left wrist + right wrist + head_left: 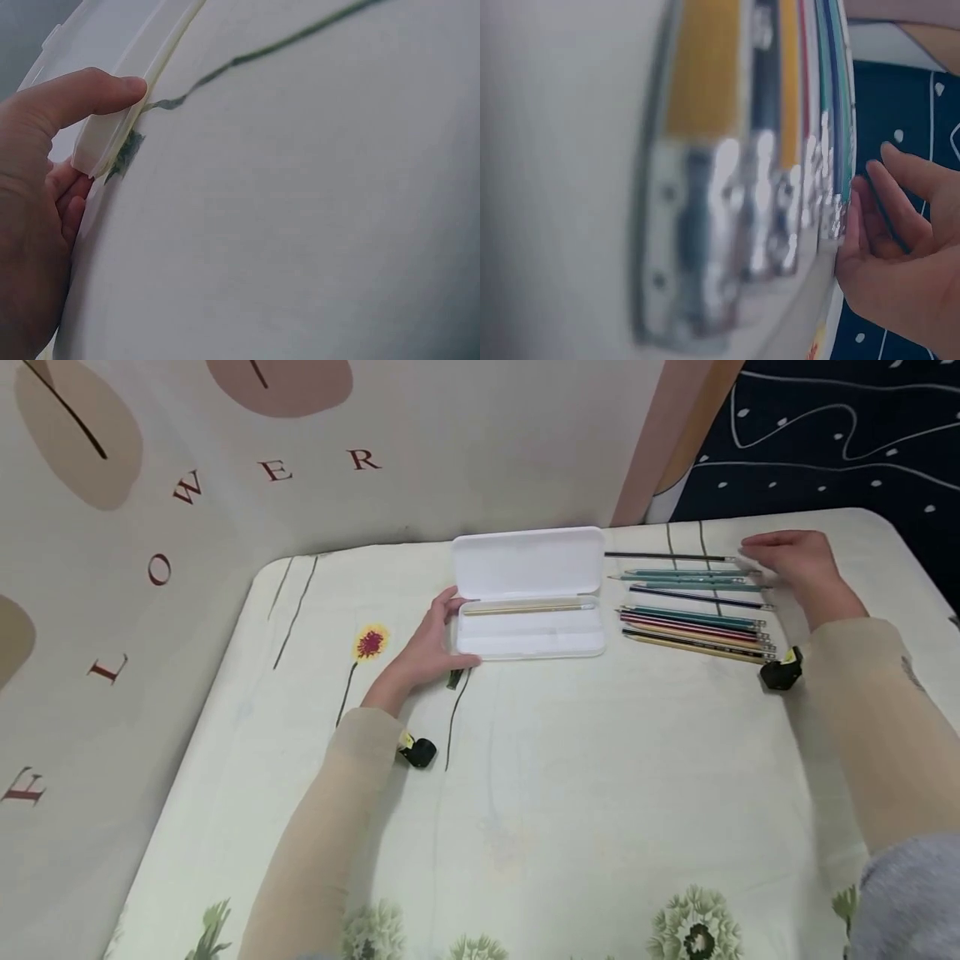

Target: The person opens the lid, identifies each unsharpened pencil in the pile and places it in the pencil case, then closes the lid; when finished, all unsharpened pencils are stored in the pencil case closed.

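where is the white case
Upper middle of the head view: the white case lies open, left hand at its left end, pencils to its right.

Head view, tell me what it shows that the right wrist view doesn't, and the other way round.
Only the head view shows the left hand holding one end of the open white case, with a gold-coloured pencil lying inside.

Only the right wrist view shows, close up though blurred, the small dark spots on the nearest metal end of a loose pencil, and the gaps between the fingers of the right hand.

Both share the right hand near the ends of the loose pencils, and the dark patterned fabric.
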### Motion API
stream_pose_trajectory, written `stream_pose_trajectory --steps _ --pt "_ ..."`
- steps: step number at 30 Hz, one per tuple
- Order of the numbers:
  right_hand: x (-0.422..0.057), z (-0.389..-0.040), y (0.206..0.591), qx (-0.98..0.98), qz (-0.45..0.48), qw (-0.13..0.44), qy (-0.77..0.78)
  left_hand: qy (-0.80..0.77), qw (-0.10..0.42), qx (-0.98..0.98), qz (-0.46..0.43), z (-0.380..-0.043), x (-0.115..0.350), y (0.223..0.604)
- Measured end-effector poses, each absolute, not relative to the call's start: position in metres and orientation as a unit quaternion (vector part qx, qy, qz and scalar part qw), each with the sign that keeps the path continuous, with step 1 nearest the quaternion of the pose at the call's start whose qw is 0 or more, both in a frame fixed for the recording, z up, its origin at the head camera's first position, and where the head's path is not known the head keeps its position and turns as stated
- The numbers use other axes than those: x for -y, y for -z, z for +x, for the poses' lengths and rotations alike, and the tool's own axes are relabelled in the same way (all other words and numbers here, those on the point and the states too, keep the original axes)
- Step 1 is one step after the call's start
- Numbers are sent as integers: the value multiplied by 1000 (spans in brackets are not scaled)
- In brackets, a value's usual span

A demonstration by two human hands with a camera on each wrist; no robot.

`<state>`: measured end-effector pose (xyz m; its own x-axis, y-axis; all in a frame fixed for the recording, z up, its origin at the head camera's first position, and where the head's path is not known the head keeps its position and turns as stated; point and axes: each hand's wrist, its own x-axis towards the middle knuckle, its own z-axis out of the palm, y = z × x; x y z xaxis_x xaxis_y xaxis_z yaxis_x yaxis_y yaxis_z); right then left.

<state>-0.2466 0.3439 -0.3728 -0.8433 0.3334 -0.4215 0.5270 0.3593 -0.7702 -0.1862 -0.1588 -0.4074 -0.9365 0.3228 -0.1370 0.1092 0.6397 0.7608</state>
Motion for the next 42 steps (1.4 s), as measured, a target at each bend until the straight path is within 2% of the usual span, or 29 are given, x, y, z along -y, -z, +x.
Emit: stream_pose_trajectory --steps 6,25,35,42 --pt "-344 -258 376 -837 258 139 462 -410 126 -896 118 -186 163 406" --pt "-328 -270 379 -879 244 113 393 -419 127 -891 122 -188 166 403" --pt "-342 -261 382 -860 242 139 426 -425 134 -887 121 -186 162 405" --pt "-351 -257 382 -848 240 136 452 -426 133 -886 124 -185 159 406"
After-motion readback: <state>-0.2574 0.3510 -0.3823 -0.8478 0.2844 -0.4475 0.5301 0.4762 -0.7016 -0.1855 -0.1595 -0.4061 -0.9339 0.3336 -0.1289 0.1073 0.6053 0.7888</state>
